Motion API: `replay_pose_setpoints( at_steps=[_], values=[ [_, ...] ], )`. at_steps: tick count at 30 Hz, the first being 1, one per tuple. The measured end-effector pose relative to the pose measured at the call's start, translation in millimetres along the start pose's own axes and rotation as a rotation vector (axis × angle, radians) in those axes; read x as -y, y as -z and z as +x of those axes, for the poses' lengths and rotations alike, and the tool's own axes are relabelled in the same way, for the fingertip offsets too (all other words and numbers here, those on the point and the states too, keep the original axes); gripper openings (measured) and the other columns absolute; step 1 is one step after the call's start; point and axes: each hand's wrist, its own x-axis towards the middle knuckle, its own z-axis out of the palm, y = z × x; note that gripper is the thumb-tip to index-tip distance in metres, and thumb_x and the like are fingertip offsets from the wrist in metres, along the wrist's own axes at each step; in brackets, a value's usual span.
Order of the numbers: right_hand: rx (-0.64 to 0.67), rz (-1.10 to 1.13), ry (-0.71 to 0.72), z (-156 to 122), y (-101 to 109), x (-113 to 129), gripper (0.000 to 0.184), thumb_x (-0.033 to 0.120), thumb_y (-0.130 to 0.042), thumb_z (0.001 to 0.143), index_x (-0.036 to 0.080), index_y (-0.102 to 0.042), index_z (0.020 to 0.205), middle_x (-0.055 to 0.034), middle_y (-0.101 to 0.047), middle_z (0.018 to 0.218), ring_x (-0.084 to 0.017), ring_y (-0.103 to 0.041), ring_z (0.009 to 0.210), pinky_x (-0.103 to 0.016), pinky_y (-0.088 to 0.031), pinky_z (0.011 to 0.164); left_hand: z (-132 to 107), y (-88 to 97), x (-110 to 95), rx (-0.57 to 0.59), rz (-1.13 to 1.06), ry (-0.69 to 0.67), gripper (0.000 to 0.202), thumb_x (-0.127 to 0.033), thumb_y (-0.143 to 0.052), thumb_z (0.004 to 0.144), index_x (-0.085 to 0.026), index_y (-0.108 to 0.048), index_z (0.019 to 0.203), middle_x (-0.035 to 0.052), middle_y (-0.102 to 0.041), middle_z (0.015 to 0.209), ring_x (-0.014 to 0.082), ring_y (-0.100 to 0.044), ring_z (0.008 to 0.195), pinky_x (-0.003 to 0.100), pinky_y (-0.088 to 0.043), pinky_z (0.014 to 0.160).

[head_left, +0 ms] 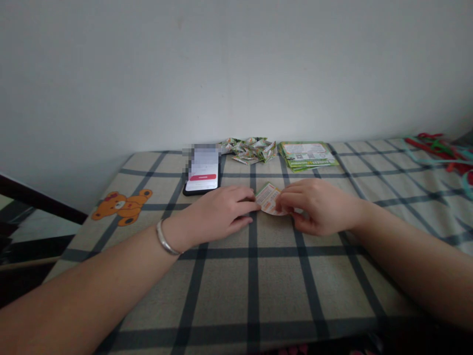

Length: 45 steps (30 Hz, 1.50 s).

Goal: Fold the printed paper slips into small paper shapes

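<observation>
In the middle of the tablecloth lies a small printed paper piece (269,198), green at its top edge and partly folded or curved. My right hand (314,204) pinches its right side between thumb and fingers, which hide that part. My left hand (225,212), with a silver bangle at the wrist, lies flat beside it. Its fingers are stretched out, and their tips touch or nearly touch the paper's left edge.
Behind my left hand lies a phone (202,170) with its screen lit. Against the wall are a heap of folded green-and-white paper pieces (251,149) and a stack of green printed sheets (307,154). A bear cutout (121,206) lies left; coloured straps (439,150) lie far right.
</observation>
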Motion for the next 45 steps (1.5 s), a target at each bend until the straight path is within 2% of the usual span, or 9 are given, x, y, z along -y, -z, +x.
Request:
replay_pose_setpoints(
  at_steps=[4,10,14,18,23,28,33,39,45],
  values=[
    [0.012,0.085,-0.059,-2,0,3,0.021,0.015,-0.05,0.072,0.017,-0.061,0.09,-0.0014,-0.061,0.073,-0.013,-0.052,0.064,-0.027,-0.037,0.061,1,3.0,0,0.027,-0.028,-0.035,0.027,-0.021,-0.057,0.089,-0.021,-0.066,0.115,0.0087,-0.062,0.113,0.0221,-0.059,0.107,0.04,-0.051,0.093],
    [-0.044,0.193,-0.17,1,-5,5,0.011,0.023,-0.053,0.083,0.017,-0.059,0.091,0.0009,-0.062,0.069,-0.01,-0.052,0.055,-0.023,-0.035,0.054,4,3.9,1,-0.016,-0.076,-0.104,0.024,-0.016,-0.056,0.088,-0.017,-0.067,0.109,0.0078,-0.068,0.106,0.0208,-0.06,0.108,0.037,-0.051,0.094],
    [-0.12,0.232,-0.277,7,-14,4,0.013,0.024,-0.055,0.087,0.019,-0.062,0.097,-0.0013,-0.069,0.082,-0.011,-0.059,0.065,-0.021,-0.039,0.057,2,1.2,2,-0.029,-0.097,-0.092,0.022,-0.016,-0.055,0.089,-0.016,-0.068,0.106,0.0078,-0.068,0.106,0.0201,-0.06,0.107,0.037,-0.051,0.095],
    [-0.244,0.285,-0.328,12,-26,0,0.011,0.024,-0.06,0.087,0.02,-0.064,0.095,-0.0009,-0.07,0.084,-0.012,-0.062,0.07,-0.022,-0.042,0.062,0,-1.3,3,-0.018,-0.056,-0.02,0.024,-0.019,-0.056,0.089,-0.019,-0.068,0.109,0.0083,-0.064,0.115,0.0217,-0.059,0.109,0.039,-0.05,0.095],
    [-0.239,0.252,-0.248,15,-32,-7,0.011,0.024,-0.058,0.09,0.018,-0.066,0.092,-0.0028,-0.069,0.087,-0.013,-0.062,0.076,-0.023,-0.045,0.068,1,-1.2,4,-0.022,-0.068,-0.045,0.022,-0.018,-0.055,0.089,-0.017,-0.068,0.107,0.0069,-0.067,0.108,0.0217,-0.059,0.109,0.039,-0.049,0.097],
    [-0.251,0.187,-0.076,13,-29,-11,0.02,0.028,-0.054,0.093,0.018,-0.071,0.094,-0.0083,-0.069,0.108,-0.017,-0.064,0.092,-0.03,-0.049,0.081,1,-1.9,5,-0.033,-0.092,-0.04,0.022,-0.017,-0.053,0.09,-0.016,-0.068,0.106,0.0067,-0.069,0.106,0.021,-0.061,0.107,0.038,-0.05,0.096],
    [-0.166,0.072,0.042,9,-22,-11,0.025,0.026,-0.054,0.089,0.021,-0.072,0.106,-0.008,-0.066,0.118,-0.02,-0.062,0.1,-0.038,-0.048,0.088,1,-2.9,6,-0.03,-0.109,-0.023,0.02,-0.019,-0.052,0.091,-0.016,-0.066,0.105,0.0056,-0.069,0.107,0.0204,-0.06,0.109,0.037,-0.047,0.099],
    [-0.145,0.026,0.034,11,-22,-12,0.027,0.027,-0.052,0.09,0.023,-0.071,0.11,-0.0055,-0.066,0.12,-0.02,-0.061,0.102,-0.038,-0.047,0.089,2,-0.3,1,-0.012,-0.141,0.122,0.014,-0.02,-0.052,0.09,-0.016,-0.062,0.1,0.0071,-0.067,0.108,0.0208,-0.061,0.103,0.037,-0.049,0.092],
    [-0.15,0.047,0.011,15,-25,-15,0.027,0.026,-0.052,0.091,0.022,-0.07,0.111,-0.0047,-0.068,0.118,-0.02,-0.061,0.103,-0.037,-0.046,0.091,3,-2.6,-4,-0.03,-0.214,0.272,0.012,-0.02,-0.055,0.088,-0.018,-0.059,0.099,0.0042,-0.065,0.102,0.0193,-0.06,0.098,0.036,-0.049,0.091]
  ],
)
